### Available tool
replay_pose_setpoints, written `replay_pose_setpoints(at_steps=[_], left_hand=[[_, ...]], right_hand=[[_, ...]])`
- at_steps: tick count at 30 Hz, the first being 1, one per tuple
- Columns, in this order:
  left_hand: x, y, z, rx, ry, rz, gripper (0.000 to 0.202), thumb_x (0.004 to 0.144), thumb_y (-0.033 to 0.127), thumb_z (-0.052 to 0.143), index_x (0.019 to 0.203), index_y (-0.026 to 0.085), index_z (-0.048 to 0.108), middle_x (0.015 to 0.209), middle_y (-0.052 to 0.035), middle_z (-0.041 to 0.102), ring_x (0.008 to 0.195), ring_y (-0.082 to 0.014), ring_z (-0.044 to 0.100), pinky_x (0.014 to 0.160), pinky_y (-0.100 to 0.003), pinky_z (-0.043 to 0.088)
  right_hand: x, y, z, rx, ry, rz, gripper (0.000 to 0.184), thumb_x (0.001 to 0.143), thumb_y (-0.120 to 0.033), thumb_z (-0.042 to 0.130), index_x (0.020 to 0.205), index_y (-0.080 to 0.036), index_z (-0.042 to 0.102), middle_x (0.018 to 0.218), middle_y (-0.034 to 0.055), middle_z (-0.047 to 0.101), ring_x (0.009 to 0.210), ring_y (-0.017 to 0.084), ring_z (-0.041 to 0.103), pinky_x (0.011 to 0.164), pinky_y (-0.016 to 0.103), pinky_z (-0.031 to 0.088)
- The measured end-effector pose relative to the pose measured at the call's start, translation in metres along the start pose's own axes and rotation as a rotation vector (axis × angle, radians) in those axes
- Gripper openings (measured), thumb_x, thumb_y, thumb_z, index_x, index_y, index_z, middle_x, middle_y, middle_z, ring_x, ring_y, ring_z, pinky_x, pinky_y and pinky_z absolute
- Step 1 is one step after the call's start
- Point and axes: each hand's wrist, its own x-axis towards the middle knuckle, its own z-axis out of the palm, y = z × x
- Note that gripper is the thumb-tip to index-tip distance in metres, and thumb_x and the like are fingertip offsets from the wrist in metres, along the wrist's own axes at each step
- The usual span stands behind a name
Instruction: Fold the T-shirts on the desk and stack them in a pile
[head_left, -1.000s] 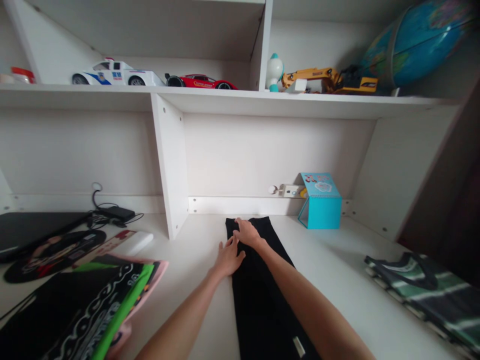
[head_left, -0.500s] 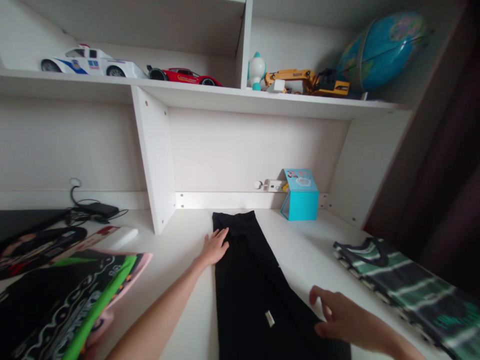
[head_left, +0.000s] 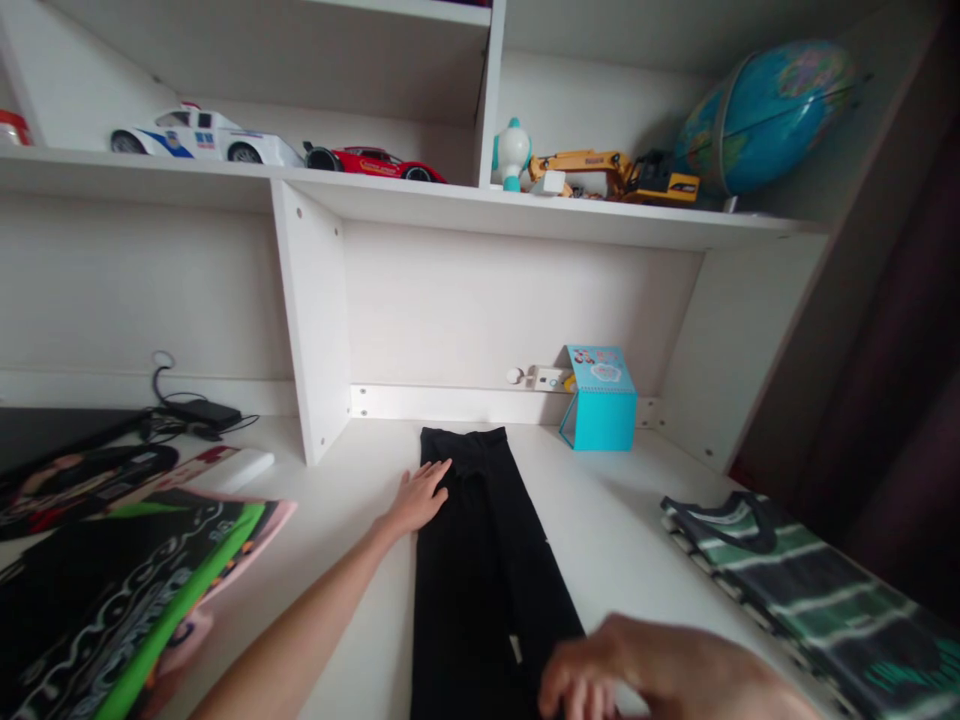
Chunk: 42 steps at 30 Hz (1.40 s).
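A pair of black trousers (head_left: 465, 560) lies lengthwise on the white desk, waistband toward the back wall. My left hand (head_left: 421, 497) rests flat on its upper left part just below the waistband, fingers spread. At the lower right, my right hand (head_left: 600, 665) is curled at the edge of the right trouser leg, its fingers bent together on the black cloth and partly hidden by the hand itself. A small white label (head_left: 516, 649) shows between the two legs.
A striped green-and-grey shirt (head_left: 810, 580) lies folded on the right. Several printed clothes (head_left: 150, 590) are piled on the left, near a black adapter (head_left: 202, 412). A blue desk calendar (head_left: 606, 418) stands at the back. Toy cars and a globe (head_left: 772, 115) sit on the shelf above.
My right hand has moved left and toward me, its fingers closing at the cloth. The right trouser leg has drawn inward to the left. My left hand stays near the waistband.
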Motion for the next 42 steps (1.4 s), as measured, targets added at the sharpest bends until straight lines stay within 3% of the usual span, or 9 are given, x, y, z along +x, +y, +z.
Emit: replay_pose_setpoints(at_steps=[4, 7, 11, 15, 21, 25, 30, 36, 42], left_hand=[[-0.003, 0.004, -0.005, 0.005, -0.017, 0.021, 0.059, 0.084, 0.055, 0.027, 0.138, 0.032, 0.016, 0.143, -0.0032, 0.024, 0.132, -0.0244, 0.014, 0.102, -0.051, 0.013], [-0.005, 0.007, -0.009, 0.003, -0.034, 0.039, 0.072, 0.079, 0.062, 0.033, 0.139, 0.03, 0.01, 0.144, -0.005, 0.02, 0.132, -0.0262, 0.012, 0.102, -0.053, 0.012], [-0.006, 0.007, -0.012, -0.008, -0.055, 0.04, 0.075, 0.078, 0.061, 0.038, 0.139, 0.03, 0.009, 0.144, -0.0054, 0.02, 0.132, -0.0267, 0.012, 0.102, -0.054, 0.011], [-0.005, 0.004, -0.011, -0.02, -0.052, 0.043, 0.074, 0.076, 0.061, 0.041, 0.138, 0.031, 0.014, 0.144, -0.0064, 0.021, 0.132, -0.0279, 0.014, 0.102, -0.056, 0.01], [-0.006, 0.004, -0.013, -0.059, -0.057, 0.039, 0.069, 0.076, 0.058, 0.045, 0.136, 0.035, 0.021, 0.144, -0.0062, 0.023, 0.132, -0.0279, 0.014, 0.101, -0.057, 0.01], [-0.007, 0.005, -0.015, -0.076, -0.065, 0.05, 0.063, 0.077, 0.055, 0.046, 0.134, 0.039, 0.023, 0.144, -0.007, 0.022, 0.132, -0.0282, 0.013, 0.1, -0.058, 0.009], [-0.008, 0.005, -0.012, -0.076, -0.044, 0.054, 0.057, 0.077, 0.05, 0.048, 0.13, 0.038, 0.031, 0.144, -0.0085, 0.022, 0.132, -0.028, 0.013, 0.1, -0.058, 0.01], [-0.007, 0.004, -0.011, -0.065, -0.056, 0.051, 0.068, 0.079, 0.051, 0.045, 0.137, 0.034, 0.014, 0.144, -0.0113, 0.018, 0.132, -0.0266, 0.011, 0.1, -0.058, 0.009], [-0.004, 0.001, -0.004, -0.025, -0.013, 0.031, 0.051, 0.082, 0.053, 0.038, 0.128, 0.032, 0.036, 0.143, -0.0083, 0.024, 0.132, -0.0251, 0.014, 0.102, -0.054, 0.011]], right_hand=[[0.065, 0.059, -0.063, -0.371, 0.473, 0.146, 0.028, 0.086, -0.031, 0.042, 0.106, -0.02, 0.059, 0.103, 0.0041, 0.063, 0.093, 0.016, 0.058, 0.082, 0.024, 0.043], [0.134, 0.101, -0.106, -0.477, 0.678, 0.255, 0.032, 0.091, -0.025, 0.034, 0.112, -0.014, 0.055, 0.118, 0.0124, 0.054, 0.112, 0.021, 0.047, 0.096, 0.033, 0.033], [0.211, 0.132, -0.128, -0.502, 0.759, 0.35, 0.031, 0.088, -0.032, 0.046, 0.114, -0.017, 0.05, 0.12, 0.0088, 0.049, 0.106, 0.02, 0.049, 0.09, 0.043, 0.039], [0.248, 0.159, -0.123, -0.48, 0.74, 0.478, 0.037, 0.086, -0.036, 0.049, 0.118, -0.018, 0.047, 0.125, 0.0086, 0.045, 0.11, 0.023, 0.046, 0.092, 0.047, 0.037], [0.256, 0.187, -0.125, -0.412, 0.653, 0.661, 0.062, 0.086, -0.058, 0.019, 0.139, -0.026, 0.014, 0.146, 0.0039, 0.011, 0.13, 0.036, 0.006, 0.095, 0.064, 0.011], [0.26, 0.177, -0.132, -0.406, 0.589, 0.661, 0.082, 0.076, -0.072, 0.016, 0.14, -0.021, 0.012, 0.146, 0.0084, 0.008, 0.13, 0.038, -0.002, 0.093, 0.066, 0.0], [0.268, 0.162, -0.112, -0.416, 0.512, 0.515, 0.072, 0.079, -0.069, 0.014, 0.139, -0.029, 0.013, 0.147, 0.0013, 0.005, 0.132, 0.028, -0.001, 0.099, 0.056, 0.01], [0.261, 0.15, -0.1, -0.412, 0.503, 0.496, 0.076, 0.078, -0.07, 0.019, 0.14, -0.026, 0.011, 0.147, 0.0059, 0.001, 0.132, 0.031, -0.004, 0.098, 0.059, 0.006], [0.224, 0.121, -0.075, -0.419, 0.427, 0.358, 0.068, 0.079, -0.069, 0.02, 0.138, -0.034, 0.015, 0.147, 0.0005, 0.001, 0.132, 0.027, -0.004, 0.101, 0.055, 0.01]])
